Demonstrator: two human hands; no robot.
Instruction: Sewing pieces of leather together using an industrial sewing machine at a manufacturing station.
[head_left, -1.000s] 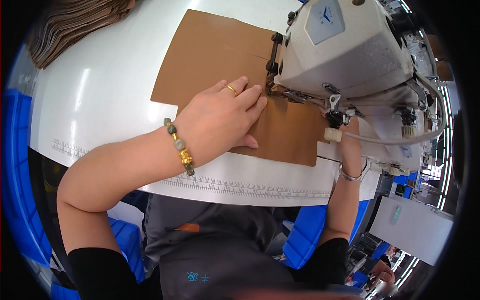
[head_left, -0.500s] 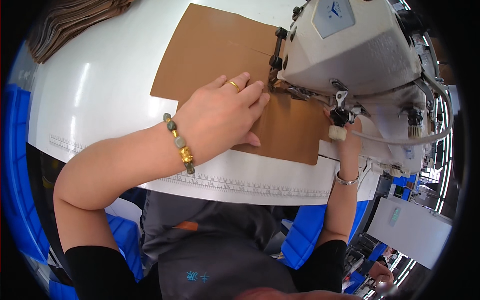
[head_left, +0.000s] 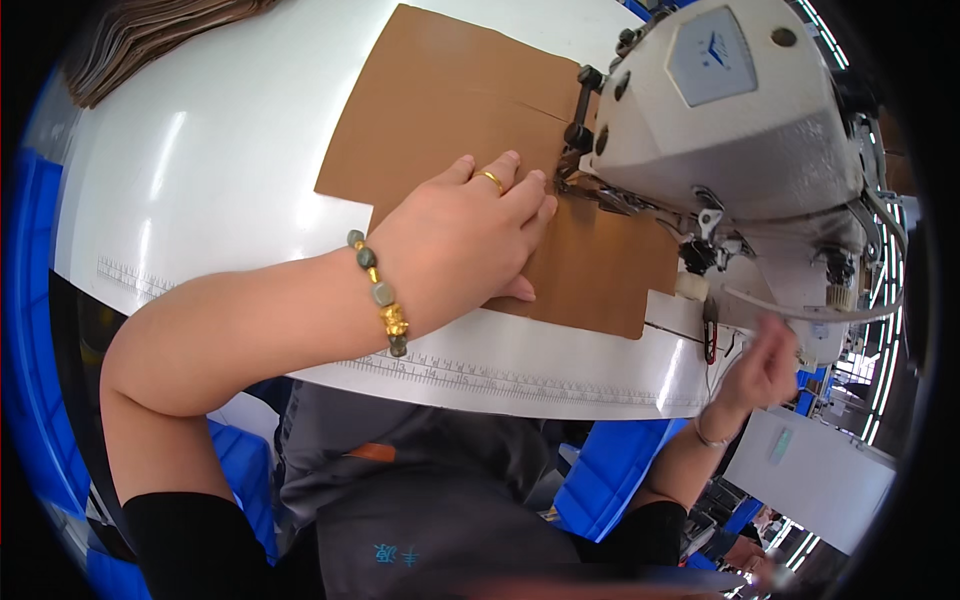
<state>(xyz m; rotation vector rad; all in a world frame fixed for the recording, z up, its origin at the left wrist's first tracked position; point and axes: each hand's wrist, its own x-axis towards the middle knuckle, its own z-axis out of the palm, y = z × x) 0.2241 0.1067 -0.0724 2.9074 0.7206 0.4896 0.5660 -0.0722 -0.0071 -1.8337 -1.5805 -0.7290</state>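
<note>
Directions were read from my left hand as the dial's centre. At 10 o'clock, a stack of brown pieces lay at the far edge of the white table. The brown panel lay flat on the table, reaching from 11 o'clock to 4 o'clock, its 2 o'clock side running in under the sewing machine. I judged it light, thin and leather-like: supple, with enough body to lie flat, tough against tearing but apt to mark if folded. Its smooth face would probably slide easily on the glossy table. The best hold seemed a flat palm close to the machine, or a light pinch at the free edge near 4 o'clock. My left hand rested palm down on the panel, its fingers nearly together and slightly bent, the thumb apart towards 4 o'clock; it pressed rather than gripped. My right hand, at 4 o'clock, hung clear of the panel with fingers curled narrow; blur prevented telling whether they held anything.
</note>
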